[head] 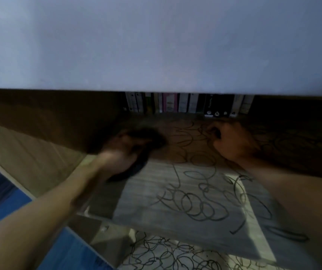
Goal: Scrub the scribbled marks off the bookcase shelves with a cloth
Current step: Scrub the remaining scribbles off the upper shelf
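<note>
- I see both forearms reaching in from the bottom edge, into a bookcase opening under a wide pale board [156,41] that fills the top half of the view.
- Left hand [125,147], at about 9 o'clock from frame centre, is smeared by motion blur. It appears wrapped around a dark cloth [146,141]; the cloth bunches ahead of the knuckles and trails back under the wrist toward 7 o'clock.
- I cannot make out individual left fingers through the blur.
- The cloth sits on the shelf [142,190], at the left edge of the scribbled area, in the shaded back part.
- Right hand [232,141], at about 3 o'clock from centre, rests on the same shelf with fingers curled under into a loose fist. I see nothing in it.
- Black scribbled marks [195,203], loops and coils, run across the shelf from between the two hands down toward 6 o'clock, densest in the lit front strip.
- A row of books [187,105] stands upright at the shelf's back, at 12 o'clock from the hands, spines facing me.
- A lower shelf [166,252] shows at the bottom edge, also covered with black scribble.
- Blue floor [6,203] shows at 8 o'clock, outside the bookcase side panel.
</note>
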